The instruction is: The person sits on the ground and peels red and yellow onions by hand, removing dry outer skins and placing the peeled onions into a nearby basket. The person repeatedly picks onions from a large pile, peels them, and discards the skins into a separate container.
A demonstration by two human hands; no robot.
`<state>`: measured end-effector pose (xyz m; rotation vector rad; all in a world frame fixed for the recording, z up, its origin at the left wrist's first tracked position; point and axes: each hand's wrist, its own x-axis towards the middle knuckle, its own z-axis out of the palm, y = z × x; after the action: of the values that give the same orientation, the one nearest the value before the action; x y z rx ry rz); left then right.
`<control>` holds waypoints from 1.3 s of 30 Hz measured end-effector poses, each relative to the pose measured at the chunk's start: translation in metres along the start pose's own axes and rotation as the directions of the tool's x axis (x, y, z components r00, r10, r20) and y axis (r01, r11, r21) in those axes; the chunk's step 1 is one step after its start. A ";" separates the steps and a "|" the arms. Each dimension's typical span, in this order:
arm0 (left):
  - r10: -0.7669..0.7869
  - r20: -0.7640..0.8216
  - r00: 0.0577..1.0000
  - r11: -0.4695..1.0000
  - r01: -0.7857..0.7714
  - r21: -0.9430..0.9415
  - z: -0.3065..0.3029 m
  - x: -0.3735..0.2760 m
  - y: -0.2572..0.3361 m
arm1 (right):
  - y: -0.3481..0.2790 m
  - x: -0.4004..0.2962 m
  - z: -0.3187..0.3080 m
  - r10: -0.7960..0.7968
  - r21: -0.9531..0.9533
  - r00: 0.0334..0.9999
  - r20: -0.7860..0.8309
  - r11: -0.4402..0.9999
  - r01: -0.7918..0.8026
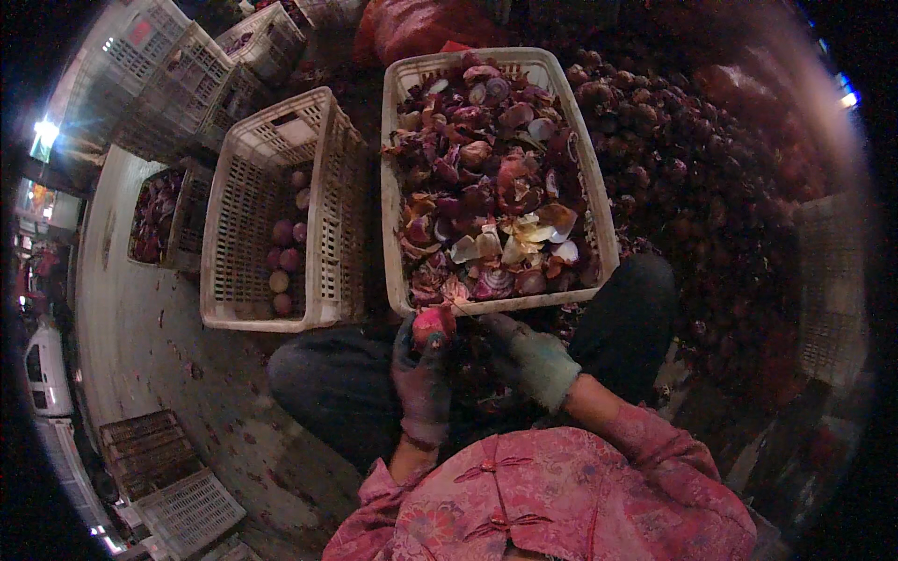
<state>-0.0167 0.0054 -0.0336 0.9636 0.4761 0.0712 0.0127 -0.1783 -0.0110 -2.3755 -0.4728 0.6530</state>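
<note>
A red onion sits in the fingers of my gloved left hand, at the near edge of a plastic crate. Onion skins and cut pieces fill that crate to the rim. To the right of the onion and apart from it is my gloved right hand. Its fingertips are dark and blurred, so whether they hold anything cannot be made out. On the left stands a deeper slatted crate with several peeled onions along the right side of its bottom.
A large heap of unpeeled red onions spreads on the right. Stacked crates stand at the far left, with a crate of onions below them. A red mesh sack lies behind. More crates and a white vehicle are lower left.
</note>
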 end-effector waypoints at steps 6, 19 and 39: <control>0.069 -0.024 0.997 0.973 -0.062 0.224 0.006 -0.003 0.002 | -0.007 -0.015 0.010 -0.087 -0.011 0.996 -0.004 0.996 0.087; 0.112 0.066 0.992 0.881 -0.130 0.454 -0.001 0.001 -0.009 | -0.002 0.023 0.007 0.038 0.037 0.978 0.206 0.998 -0.046; -0.335 0.322 0.885 0.834 0.438 -0.335 0.010 -0.015 0.021 | -0.014 0.006 0.020 0.156 0.982 0.984 0.089 0.152 -0.112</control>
<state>-0.0232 0.0064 -0.0063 0.4463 0.3944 -0.3143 0.0041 -0.1558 -0.0172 -1.0775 0.2328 0.6775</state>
